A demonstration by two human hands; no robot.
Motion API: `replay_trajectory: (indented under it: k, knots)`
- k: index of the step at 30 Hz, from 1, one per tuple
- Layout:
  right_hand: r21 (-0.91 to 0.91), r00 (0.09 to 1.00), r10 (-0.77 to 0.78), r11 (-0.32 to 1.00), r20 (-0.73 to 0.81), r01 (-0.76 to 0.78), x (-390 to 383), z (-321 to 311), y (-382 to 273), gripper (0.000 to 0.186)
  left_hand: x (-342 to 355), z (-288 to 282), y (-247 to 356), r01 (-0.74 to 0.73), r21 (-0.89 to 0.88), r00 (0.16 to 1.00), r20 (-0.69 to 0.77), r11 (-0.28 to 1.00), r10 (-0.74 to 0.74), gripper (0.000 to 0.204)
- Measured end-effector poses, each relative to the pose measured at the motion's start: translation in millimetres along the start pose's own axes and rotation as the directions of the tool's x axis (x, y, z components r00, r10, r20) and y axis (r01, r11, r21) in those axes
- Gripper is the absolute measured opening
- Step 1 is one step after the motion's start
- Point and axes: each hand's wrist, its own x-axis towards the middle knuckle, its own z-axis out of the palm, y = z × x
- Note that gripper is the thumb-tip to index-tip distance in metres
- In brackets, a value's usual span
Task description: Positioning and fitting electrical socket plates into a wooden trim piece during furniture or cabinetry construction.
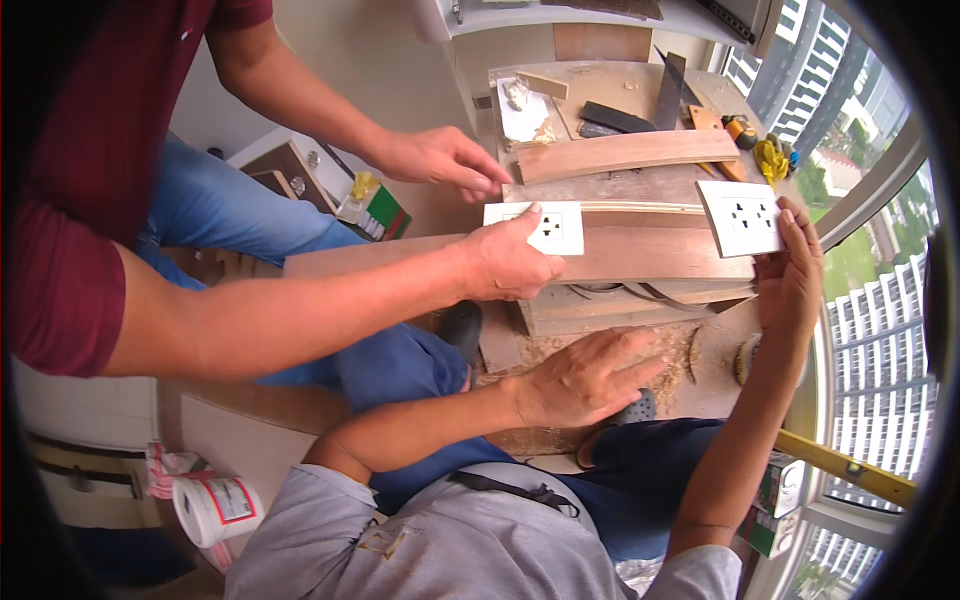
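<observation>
My right hand [793,265] grips the edge of a white double power socket plate [742,243], tilted over the right end of a curved wooden board [650,255]. Below the board, my left hand [575,378] hovers palm down with its fingers spread and nothing in it. At my left, a co-worker's hand [510,262] holds a second white socket plate [568,240] against the same board. The co-worker's other hand [445,158] is near the board's far side, its fingertips close to a workbench [640,185].
Another curved wooden piece [630,155] lies farther back, near a dark square [669,92], a tape measure [740,130] and yellow gloves [772,160]. Shavings [660,385] litter the floor. A white bucket [215,508] stands lower left; a yellow spirit level [850,468] leans by the window.
</observation>
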Motion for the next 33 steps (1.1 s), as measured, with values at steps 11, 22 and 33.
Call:
replay_trajectory:
  k: [11, 22, 33]
  knots:
    - [-0.038, 0.999, -0.022, 0.999, -0.030, 0.020, -1, 0, 11, 0.029, 5, 1, -2, 0.058, -0.055, 0.998, 0.023, 0.997, -0.057, 0.057]
    - [-0.138, 0.997, -0.005, 0.990, -0.076, -0.005, 0, 14, 20, 0.029, 1, 0, -7, 0.120, -0.084, 0.990, 0.084, 0.989, -0.113, 0.068]
    - [-0.097, 0.994, 0.009, 0.995, -0.113, -0.020, 2, 19, 25, 0.027, 3, -6, -10, 0.176, -0.081, 0.980, 0.112, 0.981, -0.167, 0.068]
